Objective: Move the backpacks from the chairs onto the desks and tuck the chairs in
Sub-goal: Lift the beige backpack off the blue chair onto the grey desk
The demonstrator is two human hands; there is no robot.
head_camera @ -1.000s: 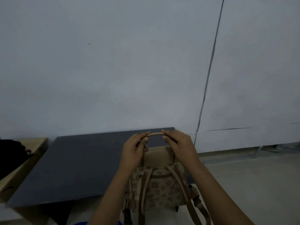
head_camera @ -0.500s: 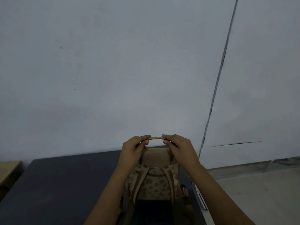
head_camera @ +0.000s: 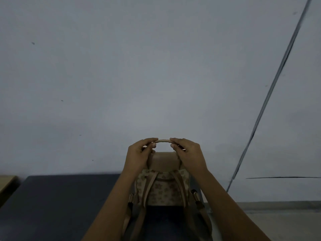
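At 6 o'clock, bag point(head_camera: 163, 188) stands on dark surface point(head_camera: 60, 197); L hand point(head_camera: 139, 153) & R hand point(head_camera: 188, 153) each grip closed on handle point(head_camera: 163, 141). Placing step; next: let go, tuck chair.

— What is the backpack point(head_camera: 162, 188) made of?
— Printed cloth with a floral pattern, a smooth tan leather-like flap, matching straps and small shiny metal buckles point(head_camera: 196, 195).
— And the bench point(head_camera: 57, 202)?
— Dark, matt, smooth. The wall point(head_camera: 139, 66) behind looks matt, painted.
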